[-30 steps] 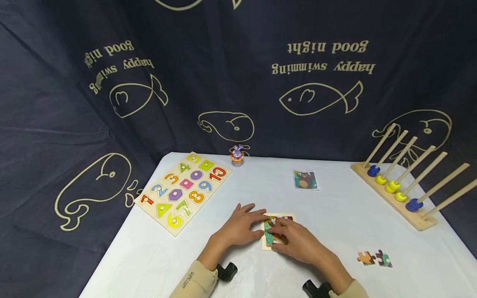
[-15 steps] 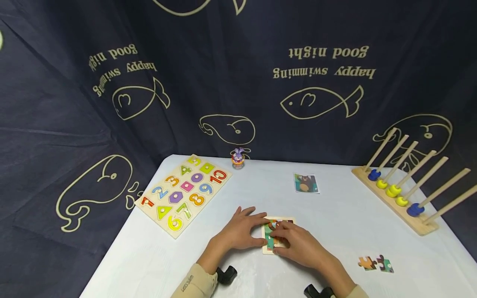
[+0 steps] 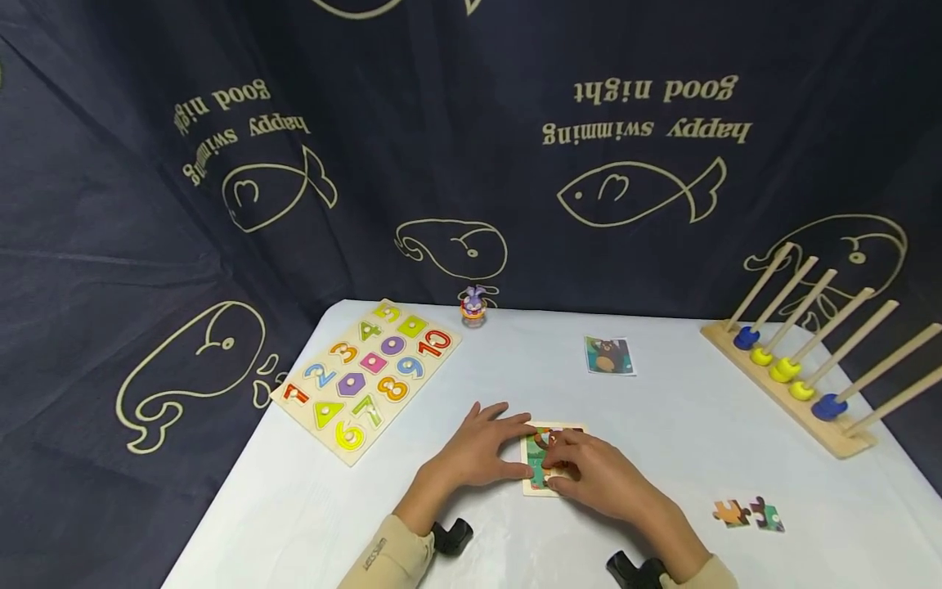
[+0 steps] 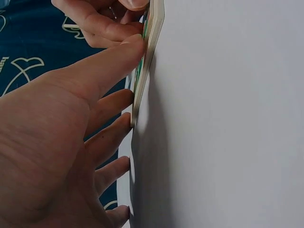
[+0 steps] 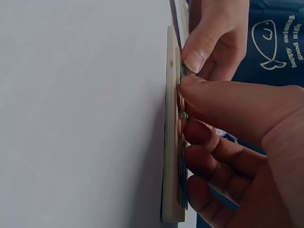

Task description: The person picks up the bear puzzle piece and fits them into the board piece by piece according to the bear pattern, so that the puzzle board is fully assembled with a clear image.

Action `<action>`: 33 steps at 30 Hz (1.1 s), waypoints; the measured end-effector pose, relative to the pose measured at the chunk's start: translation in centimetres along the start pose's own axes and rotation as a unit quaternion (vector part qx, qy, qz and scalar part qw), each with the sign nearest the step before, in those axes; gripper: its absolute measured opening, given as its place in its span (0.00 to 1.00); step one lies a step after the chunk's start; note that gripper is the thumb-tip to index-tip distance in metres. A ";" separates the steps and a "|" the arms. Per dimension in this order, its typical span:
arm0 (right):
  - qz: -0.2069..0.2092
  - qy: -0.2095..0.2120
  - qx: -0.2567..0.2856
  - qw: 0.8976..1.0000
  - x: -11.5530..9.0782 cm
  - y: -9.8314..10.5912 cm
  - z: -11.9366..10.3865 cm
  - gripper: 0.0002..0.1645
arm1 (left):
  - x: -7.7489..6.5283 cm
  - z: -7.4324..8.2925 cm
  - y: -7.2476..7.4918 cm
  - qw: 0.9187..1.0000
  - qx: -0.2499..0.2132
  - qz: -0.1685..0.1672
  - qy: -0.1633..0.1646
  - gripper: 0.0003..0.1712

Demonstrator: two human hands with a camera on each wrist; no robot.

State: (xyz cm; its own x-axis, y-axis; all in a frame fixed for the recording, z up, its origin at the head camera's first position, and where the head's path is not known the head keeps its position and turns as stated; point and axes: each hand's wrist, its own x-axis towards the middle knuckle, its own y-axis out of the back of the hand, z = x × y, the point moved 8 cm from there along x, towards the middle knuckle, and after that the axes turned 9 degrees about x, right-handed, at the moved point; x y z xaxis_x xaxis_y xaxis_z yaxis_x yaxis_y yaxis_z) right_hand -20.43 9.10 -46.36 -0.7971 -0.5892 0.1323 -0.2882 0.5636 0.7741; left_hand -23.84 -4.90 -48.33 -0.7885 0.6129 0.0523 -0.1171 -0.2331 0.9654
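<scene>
A small jigsaw puzzle board [image 3: 531,489] with a pale wooden frame lies before the person, its picture green and brown. At its left side is the left hand [image 3: 482,448], fingers spread and fairly straight, with thumb and index finger reaching onto the board. In the left wrist view the left thumb [image 4: 126,52] rests on the board's face near the edge. The right hand [image 3: 599,478] covers the board's right part, fingers curled. Seen from the right wrist, thumb and fingertips bear on a puzzle piece [image 5: 181,103] slightly raised above the frame; the hand hides much of it.
Two loose puzzle pieces [image 3: 732,513] lie at the right. Behind the board is a bear picture card [image 3: 609,357]. A number-and-shape board [image 3: 331,433] stands left, a bead rack with upright pegs [image 3: 795,391] right, and a purple figurine [image 3: 473,306] at the back.
The right hand's fingertips have shifted slightly right across the board, showing more of its left part. The left hand stays in place. The head view has tilted a little.
</scene>
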 end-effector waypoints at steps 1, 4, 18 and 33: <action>-0.001 0.001 0.003 1.000 0.0 0.0 0.0 0.09 | 0.1 0.0 0.0 1.000 0.002 0.000 -0.001 0.35; -0.002 0.003 0.006 1.000 0.1 0.0 0.1 0.08 | 0.2 0.0 0.1 1.000 0.007 0.000 -0.003 0.36; 0.004 0.007 -0.026 1.000 0.2 0.1 -0.4 0.09 | 0.3 0.0 0.3 1.000 0.026 0.007 0.009 0.33; 0.009 0.035 -0.031 0.999 0.1 0.3 -0.8 0.08 | 0.3 0.3 -0.1 0.999 0.042 0.010 0.015 0.32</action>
State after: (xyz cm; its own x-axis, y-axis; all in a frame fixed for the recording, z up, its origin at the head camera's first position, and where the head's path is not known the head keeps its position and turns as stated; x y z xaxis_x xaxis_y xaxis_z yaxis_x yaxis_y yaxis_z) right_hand -20.22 8.72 -45.64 -0.7620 -0.6200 0.1870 -0.2398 0.5384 0.8079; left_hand -23.88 -4.45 -48.34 -0.8076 0.5860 0.0663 -0.0509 -0.1813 0.9821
